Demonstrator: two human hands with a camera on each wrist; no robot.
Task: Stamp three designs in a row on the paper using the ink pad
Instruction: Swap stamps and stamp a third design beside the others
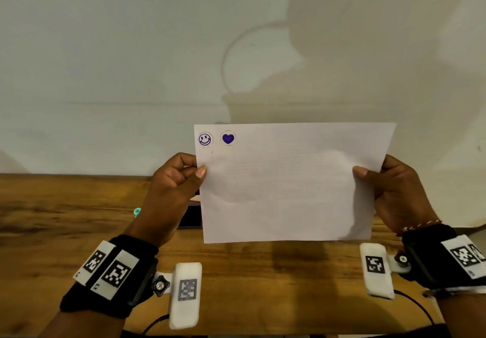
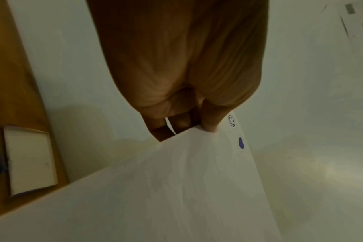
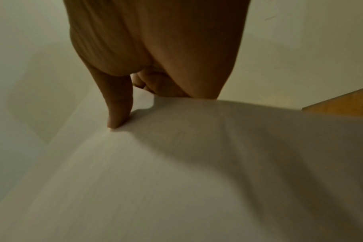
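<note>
We hold the paper upright above the surface, left hand and right hand each pinching a side edge. Two of three designs show: smiley, heart. Next we likely lay it flat and ink a third stamp.

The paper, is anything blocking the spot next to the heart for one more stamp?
No. On the paper, right of the heart, it is bare. The left hand and right hand pinch only the side edges, lower down.
</note>
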